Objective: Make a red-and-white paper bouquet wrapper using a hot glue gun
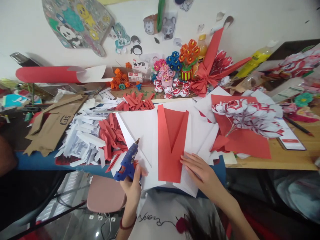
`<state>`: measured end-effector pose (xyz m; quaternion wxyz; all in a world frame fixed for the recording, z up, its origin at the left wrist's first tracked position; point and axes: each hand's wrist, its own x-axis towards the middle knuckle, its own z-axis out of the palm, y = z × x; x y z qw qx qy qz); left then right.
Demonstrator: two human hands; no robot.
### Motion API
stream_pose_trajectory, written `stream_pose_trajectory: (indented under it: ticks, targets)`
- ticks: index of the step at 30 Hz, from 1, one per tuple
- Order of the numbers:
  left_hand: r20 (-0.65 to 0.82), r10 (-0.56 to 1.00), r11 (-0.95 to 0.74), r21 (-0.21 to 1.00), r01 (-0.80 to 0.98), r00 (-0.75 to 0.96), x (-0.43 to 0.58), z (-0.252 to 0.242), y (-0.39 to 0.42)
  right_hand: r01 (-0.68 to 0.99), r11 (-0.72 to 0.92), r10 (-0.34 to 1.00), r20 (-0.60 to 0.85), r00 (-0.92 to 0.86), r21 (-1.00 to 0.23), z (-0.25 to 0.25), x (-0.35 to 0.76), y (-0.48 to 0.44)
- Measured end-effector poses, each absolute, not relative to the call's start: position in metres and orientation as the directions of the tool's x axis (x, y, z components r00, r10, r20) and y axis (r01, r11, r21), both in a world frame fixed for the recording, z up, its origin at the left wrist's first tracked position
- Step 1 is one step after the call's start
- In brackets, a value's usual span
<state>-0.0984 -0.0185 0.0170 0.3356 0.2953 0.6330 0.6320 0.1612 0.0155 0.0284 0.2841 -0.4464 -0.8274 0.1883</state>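
Note:
My left hand point(133, 180) is wrapped round a blue glue gun point(127, 163), whose nozzle points up and away over white paper. My right hand point(196, 168) lies with fingers stretched out on the right edge of a folded red paper point(165, 160), holding nothing. The red paper has two long flaps that form a V and rests on folded white sheets point(147, 126) in front of me.
Piles of folded white strips point(85, 133) and red strips point(112, 133) lie left, beside flattened cardboard point(53, 125). Paper flowers point(247, 113), a red sheet point(257, 146) and a phone point(291, 136) are right. Bottles and small flower pots stand at the back. A person's arm point(6, 153) shows far left.

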Motion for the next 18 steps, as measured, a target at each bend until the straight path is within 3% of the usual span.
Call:
stream_pose_trajectory:
  ticks: [4, 8, 11, 14, 16, 18]
  targets:
    - [-0.061, 0.777, 0.053, 0.998, -0.032, -0.627, -0.099, 0.016, -0.018, 0.630, 0.424, 0.897, 0.394, -0.197, -0.651, 0.037, 0.165, 0.004]
    - [-0.030, 0.783, 0.039, 0.999, 0.002, -0.621, -0.102, 0.012, -0.019, 0.741, 0.087, 0.975, 0.208, 0.072, -0.666, 0.037, 0.175, -0.015]
    - [-0.021, 0.794, 0.026, 1.000, 0.000, -0.608, -0.103, 0.011, -0.019, 0.745, -0.053, 0.998, -0.051, 0.025, -0.665, 0.029, 0.183, -0.031]
    - [-0.012, 0.796, 0.011, 1.000, -0.005, -0.606, -0.103, 0.010, -0.017, 0.592, -0.191, 0.965, -0.259, -0.032, -0.783, 0.020, 0.183, -0.040]
    - [-0.005, 0.793, 0.004, 1.000, -0.003, -0.609, -0.103, 0.010, -0.016, 0.470, -0.266, 0.948, -0.317, -0.031, -0.842, 0.017, 0.179, -0.041]
    - [-0.004, 0.793, 0.006, 1.000, 0.002, -0.609, -0.103, 0.011, -0.013, 0.469, -0.252, 0.961, -0.276, 0.019, -0.846, 0.020, 0.175, -0.038]
